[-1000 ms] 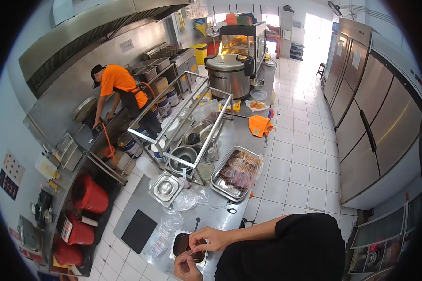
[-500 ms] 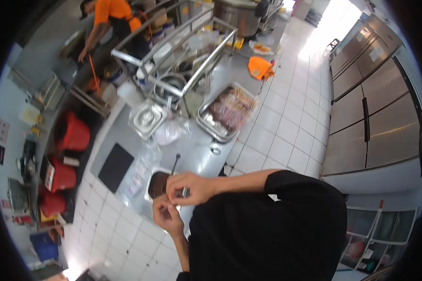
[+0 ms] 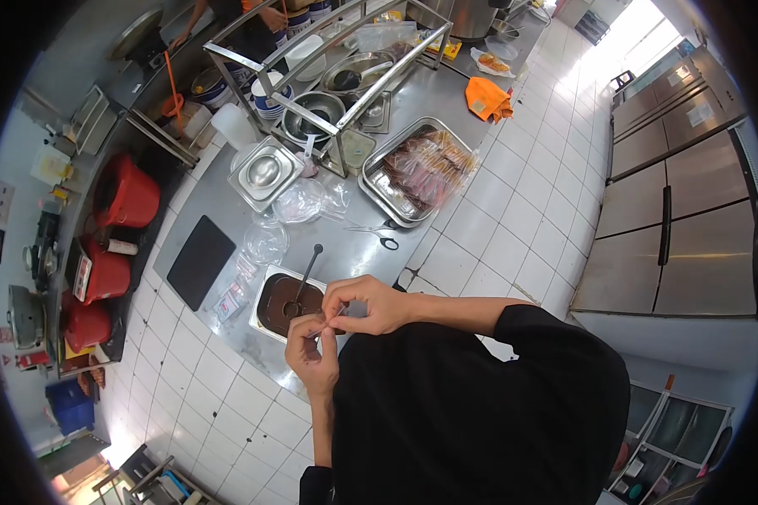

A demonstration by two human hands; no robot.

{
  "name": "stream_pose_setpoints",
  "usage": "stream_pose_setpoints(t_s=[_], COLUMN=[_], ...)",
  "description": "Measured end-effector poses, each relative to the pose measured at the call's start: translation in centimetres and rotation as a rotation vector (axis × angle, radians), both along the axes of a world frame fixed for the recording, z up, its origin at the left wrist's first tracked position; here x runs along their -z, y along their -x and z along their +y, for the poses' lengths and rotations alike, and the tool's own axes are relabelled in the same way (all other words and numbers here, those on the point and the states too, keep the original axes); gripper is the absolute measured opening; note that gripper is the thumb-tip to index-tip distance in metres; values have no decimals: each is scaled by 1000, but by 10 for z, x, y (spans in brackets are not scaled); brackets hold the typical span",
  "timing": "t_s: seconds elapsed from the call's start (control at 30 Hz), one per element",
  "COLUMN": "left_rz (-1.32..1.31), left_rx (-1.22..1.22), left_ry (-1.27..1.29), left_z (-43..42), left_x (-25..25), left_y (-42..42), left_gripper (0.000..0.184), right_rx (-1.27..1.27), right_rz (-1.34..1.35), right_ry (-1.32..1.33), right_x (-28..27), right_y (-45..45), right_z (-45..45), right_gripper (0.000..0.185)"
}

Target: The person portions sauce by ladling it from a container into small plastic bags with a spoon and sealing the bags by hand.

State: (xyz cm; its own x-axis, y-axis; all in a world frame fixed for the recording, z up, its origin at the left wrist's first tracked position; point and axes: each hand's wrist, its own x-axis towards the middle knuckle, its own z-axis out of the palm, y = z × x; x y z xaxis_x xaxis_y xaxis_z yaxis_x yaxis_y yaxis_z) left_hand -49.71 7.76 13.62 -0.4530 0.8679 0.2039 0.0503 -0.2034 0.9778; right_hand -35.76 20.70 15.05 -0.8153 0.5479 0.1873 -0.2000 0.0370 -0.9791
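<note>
My right hand (image 3: 366,305) and my left hand (image 3: 313,352) meet at the fingertips, both closed in a pinch. Between them is a small piece of clear plastic (image 3: 342,310), mostly covered by fingers. Just beyond my hands sits a metal pan of dark brown sauce (image 3: 280,301), with a dark-handled ladle (image 3: 310,268) standing in it. Clear plastic bags (image 3: 266,242) lie beside the pan. Farther along the steel table, scissors (image 3: 386,239) rest near a metal tray (image 3: 385,195) of skewered meat (image 3: 425,168) in plastic wrapping.
A black flat board (image 3: 201,263) lies on the table's left part. Stacked metal pans (image 3: 266,174), a steel rack frame (image 3: 339,135) and an orange cloth (image 3: 488,98) are farther off. Red buckets (image 3: 130,192) line the left. A co-worker's hand (image 3: 273,18) shows at the top.
My view has tilted and sharpened, and the co-worker has mostly left the frame. My hands stay together, with the fingertips still pinched and the left hand turned slightly.
</note>
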Motion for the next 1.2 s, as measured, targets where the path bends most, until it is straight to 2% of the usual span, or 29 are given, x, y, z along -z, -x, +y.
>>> stream_pose_setpoints(t_s=[0.07,0.2,0.33,0.47,0.57,0.63,0.7,0.8,0.9,1.0,1.1,1.2], left_rz=[-90,-76,-45,-57,-256,-332,-391,-389,-384,-350,-389,-444], left_rx=[-12,57,99,45,-91,-45,-57,-131,-143,-174,-212,-230], left_ry=[6,15,89,139,30,7,17,45,33,9,4,18], left_z=[2,5,7,11,19,7,-1,-7,-13,-24,-36,-41], left_x=[1,4,2,7,-7,12,17,18,15,17,23,34], left_y=[-3,6,2,-1,-2,19,35,43,44,43,42,42], left_gripper=[11,5,8,21,40,49,61,57,56,56,56,56], right_rx=[4,-47,-102,-53,84,144,309,515,384,168,244,365], right_rz=[3,27,-7,-98,-301,-476,-595,-554,-919,-1238,-1117,-966], right_ry=[1,-65,-91,-191,-247,-144,-558,-405,-856,-1176,-1119,-1174], right_x=[2,15,13,13,16,5,18,49,96,119,118,134], right_y=[-3,-12,-23,-42,-74,-92,-106,-103,-116,-134,-142,-134], right_z=[4,20,38,72,134,175,220,256,278,281,283,283], right_gripper=[7,6,7,6,8,6,10,11,14,15,20,26])
